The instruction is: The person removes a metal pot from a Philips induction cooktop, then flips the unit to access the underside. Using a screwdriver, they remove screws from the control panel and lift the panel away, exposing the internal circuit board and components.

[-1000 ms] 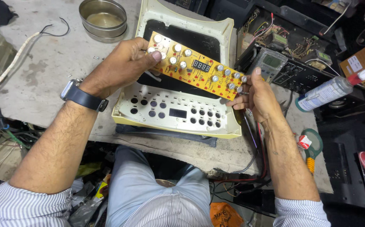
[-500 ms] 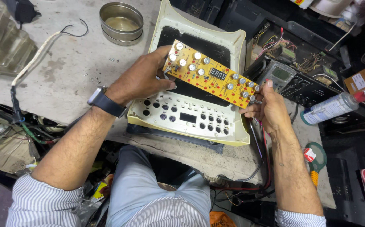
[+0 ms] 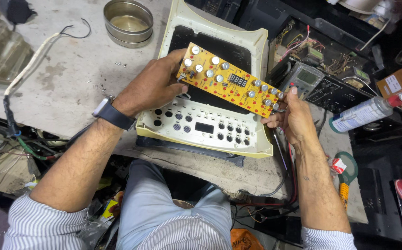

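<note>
I hold a long yellow circuit board (image 3: 231,81) with silver push-buttons and a small dark display, tilted above a cream plastic appliance housing (image 3: 210,134). My left hand (image 3: 152,85) grips the board's left end, thumb on its top face; a dark watch sits on that wrist. My right hand (image 3: 290,115) pinches the board's right end. The housing's front panel has rows of round button holes and a small rectangular window, and a dark opening lies behind it.
A round metal tin (image 3: 128,21) stands at the back of the grey worktable (image 3: 62,69). A cable (image 3: 29,60) runs along the left. A multimeter (image 3: 300,76), open electronics chassis (image 3: 340,92), spray can (image 3: 363,113) and screwdriver (image 3: 345,183) lie to the right.
The view has shifted, so the board and housing sit further right and lower in frame. Both hands keep their grip on the board's ends above the housing.
</note>
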